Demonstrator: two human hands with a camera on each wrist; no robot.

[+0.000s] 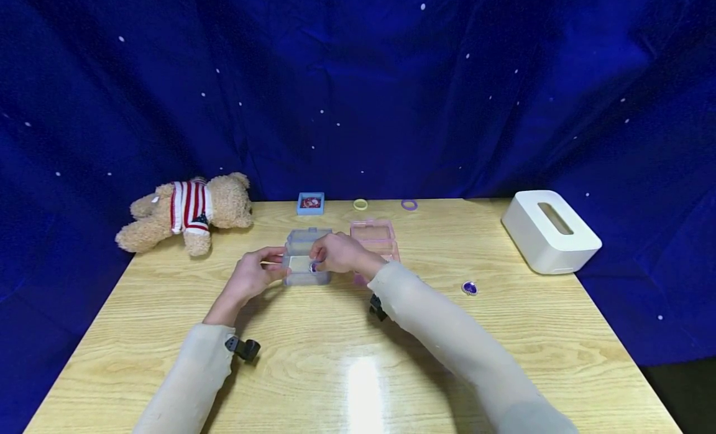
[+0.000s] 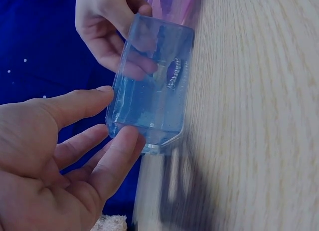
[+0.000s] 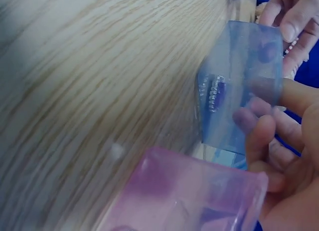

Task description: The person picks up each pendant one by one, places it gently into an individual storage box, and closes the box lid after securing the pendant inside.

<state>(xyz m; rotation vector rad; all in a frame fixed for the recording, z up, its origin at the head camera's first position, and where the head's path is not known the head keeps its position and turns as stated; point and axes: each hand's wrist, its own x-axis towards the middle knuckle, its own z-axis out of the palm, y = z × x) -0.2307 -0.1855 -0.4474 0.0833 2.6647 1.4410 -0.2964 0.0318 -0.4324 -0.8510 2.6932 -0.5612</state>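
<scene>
A translucent blue box (image 1: 307, 278) with a raised lid stands near the table's middle. My left hand (image 1: 256, 275) grips its left end, fingers around the corner in the left wrist view. My right hand (image 1: 338, 252) reaches into the box from the right, fingers loosely bent. Low inside the box lies a purple gem (image 2: 172, 75) edged with clear stones, just beyond the right fingertips (image 2: 148, 66). The right wrist view also shows that gem (image 3: 217, 94) apart from the fingers, plus a purple patch (image 3: 269, 51) near the upper corner.
Beside the blue box, an open pink box (image 1: 376, 230) is partly hidden by the right forearm. Another purple gem (image 1: 469, 288) lies right. At the back are a small blue frame (image 1: 311, 203), yellow ring (image 1: 360, 200), purple ring (image 1: 409, 208), teddy bear (image 1: 187, 213) and white tissue box (image 1: 550, 235).
</scene>
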